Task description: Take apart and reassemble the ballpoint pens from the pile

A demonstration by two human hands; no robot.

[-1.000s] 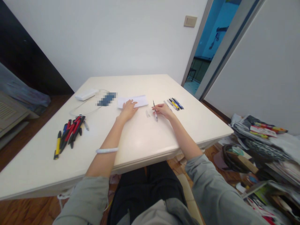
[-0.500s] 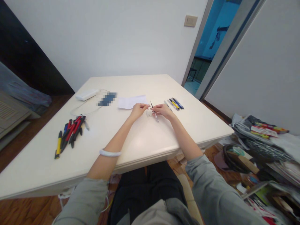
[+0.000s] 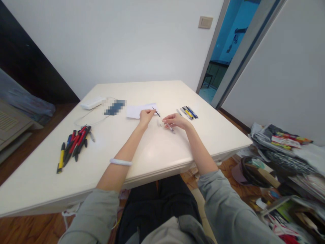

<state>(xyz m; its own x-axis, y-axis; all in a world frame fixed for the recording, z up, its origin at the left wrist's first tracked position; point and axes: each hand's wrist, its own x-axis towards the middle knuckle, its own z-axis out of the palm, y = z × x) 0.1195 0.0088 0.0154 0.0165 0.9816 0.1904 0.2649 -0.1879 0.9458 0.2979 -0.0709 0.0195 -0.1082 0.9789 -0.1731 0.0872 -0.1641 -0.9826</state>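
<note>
My right hand [image 3: 175,121] holds the clear barrel of a pen [image 3: 171,129], which slants down toward me beneath the fingers. A thin dark pen refill [image 3: 157,113] sticks out beyond the barrel's far end, toward the upper left. The fingertips of my left hand [image 3: 147,116] are pinched together at the refill's tip. Just below the refill, a small clear piece [image 3: 159,123] is on the table, too blurred to name. Under and behind my left hand is a white sheet of paper [image 3: 134,111].
Several pens [image 3: 189,112] lie side by side to the right. At the left is a pile of red, black, blue and yellow pens [image 3: 76,142]. A blurred-out phone [image 3: 115,107], a white power strip [image 3: 93,103] and cables rest farther back on the white table [image 3: 157,149].
My left hand has shifted slightly left and up, onto the refill tip. The pen now slants more to the left, and more of the dark refill shows outside the barrel.
</note>
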